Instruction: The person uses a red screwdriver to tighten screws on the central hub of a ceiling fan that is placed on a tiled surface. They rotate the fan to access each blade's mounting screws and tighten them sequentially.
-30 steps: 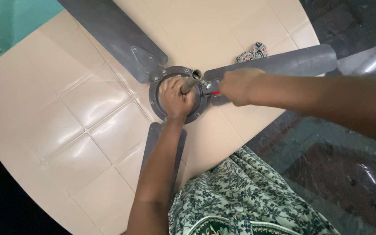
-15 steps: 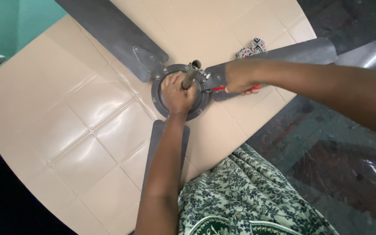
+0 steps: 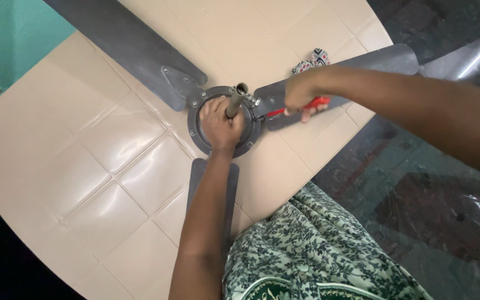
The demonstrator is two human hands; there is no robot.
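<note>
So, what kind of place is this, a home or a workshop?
Probably a home, not a fitted workshop. A grey ceiling fan lies on a beige plastic table over a dark polished stone floor, by a teal wall. No bench or tool rack shows.

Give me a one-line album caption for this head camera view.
Left hand steadies a grey ceiling fan hub on a beige table while the right hand works a red-handled tool at its shaft.
</note>
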